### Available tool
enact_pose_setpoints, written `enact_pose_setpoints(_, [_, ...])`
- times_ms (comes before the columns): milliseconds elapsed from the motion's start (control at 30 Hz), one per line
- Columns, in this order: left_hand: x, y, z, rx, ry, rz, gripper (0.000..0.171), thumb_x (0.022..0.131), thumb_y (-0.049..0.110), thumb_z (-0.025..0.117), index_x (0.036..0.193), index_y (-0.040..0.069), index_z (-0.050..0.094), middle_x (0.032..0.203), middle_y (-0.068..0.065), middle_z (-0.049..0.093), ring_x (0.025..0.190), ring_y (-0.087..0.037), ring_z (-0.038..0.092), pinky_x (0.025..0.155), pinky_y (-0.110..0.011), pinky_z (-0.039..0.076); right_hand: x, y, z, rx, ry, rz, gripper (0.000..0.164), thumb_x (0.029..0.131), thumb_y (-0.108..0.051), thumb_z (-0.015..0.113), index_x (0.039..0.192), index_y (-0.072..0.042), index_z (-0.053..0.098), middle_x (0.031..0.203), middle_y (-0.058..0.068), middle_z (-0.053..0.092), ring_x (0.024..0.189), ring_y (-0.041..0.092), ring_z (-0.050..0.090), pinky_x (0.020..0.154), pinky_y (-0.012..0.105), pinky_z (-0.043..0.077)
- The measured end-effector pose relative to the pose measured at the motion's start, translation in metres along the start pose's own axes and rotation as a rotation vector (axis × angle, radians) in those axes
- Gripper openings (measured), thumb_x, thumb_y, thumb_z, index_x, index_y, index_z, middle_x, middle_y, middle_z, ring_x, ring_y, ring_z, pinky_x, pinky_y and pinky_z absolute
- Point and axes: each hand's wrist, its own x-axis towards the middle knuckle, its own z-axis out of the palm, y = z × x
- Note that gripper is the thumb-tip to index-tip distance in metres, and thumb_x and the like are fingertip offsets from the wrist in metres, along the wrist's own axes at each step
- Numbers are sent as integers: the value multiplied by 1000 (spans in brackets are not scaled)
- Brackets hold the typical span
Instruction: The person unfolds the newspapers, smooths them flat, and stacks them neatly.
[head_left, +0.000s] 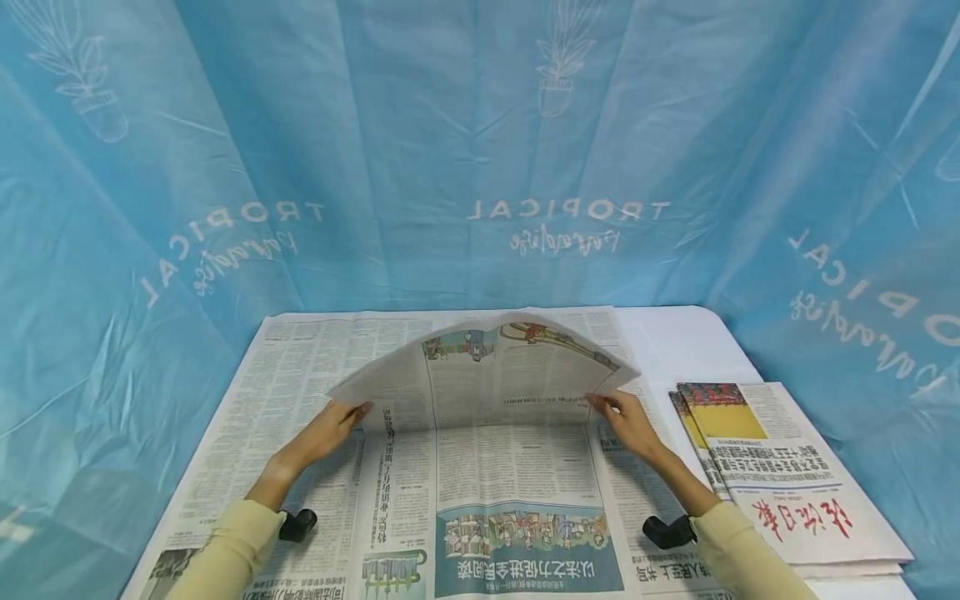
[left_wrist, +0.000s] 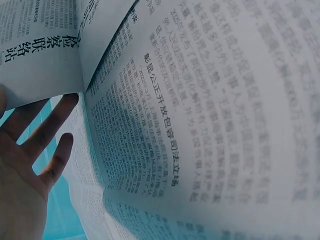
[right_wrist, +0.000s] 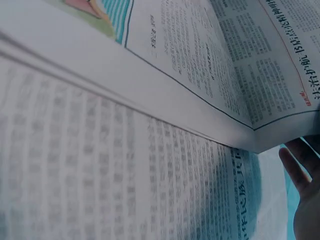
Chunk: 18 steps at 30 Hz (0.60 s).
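- The left hand point(head_left: 330, 429) pinches the left corner of a newspaper point(head_left: 487, 433) lying on the table point(head_left: 675, 333).
- The right hand point(head_left: 626, 421) pinches its right corner.
- The far half arches up above the near half.
- 1 stack of folded papers point(head_left: 780, 475) lies to the right.

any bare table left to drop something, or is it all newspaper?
One bare patch: the white table at the far right corner, bordered by the open newspaper, the folded stack and the blue backdrop. Elsewhere it is covered; the middle is crowded, with left hand and right hand lifting the page.
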Motion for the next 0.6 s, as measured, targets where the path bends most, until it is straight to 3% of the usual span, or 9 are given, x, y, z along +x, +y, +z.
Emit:
enact_pose_setpoints(67, [1,0,1,8,15,-41,36,99,26,39,131,10,47,123,-12,56,110,-28,55,84,-47,44,2,5,2,39,11,26,22,94,-8,50,107,4,64,98,18,67,89,28,64,75,34,50])
enact_pose_setpoints(167, [2,1,3,47,21,-81,30,96,24,47,121,9,57,110,-9,64,94,-21,62,75,-40,47,3,21,6,53,18,51,21,92,-11,55,108,0,63,94,14,68,84,19,65,71,28,49])
enact_pose_setpoints(267, [3,1,7,98,28,-120,25,92,24,55,109,9,64,96,-4,68,81,-14,63,69,-34,47,1,36,11,-4,15,85,23,88,-16,62,106,-3,64,88,10,68,78,13,62,66,26,48])
enact_pose_setpoints(367, [3,-1,11,136,45,-139,23,89,24,59,106,9,66,92,-1,69,80,-11,63,71,-34,48,-2,41,15,-57,0,117,25,84,-18,66,103,-3,65,85,8,66,73,14,60,61,27,48])
enact_pose_setpoints(600, [6,-2,16,237,89,-156,21,87,24,62,100,9,67,82,1,67,65,-7,56,60,-29,41,-3,43,21,-146,37,105,12,84,-19,67,79,-9,66,71,2,65,57,9,55,51,24,42])
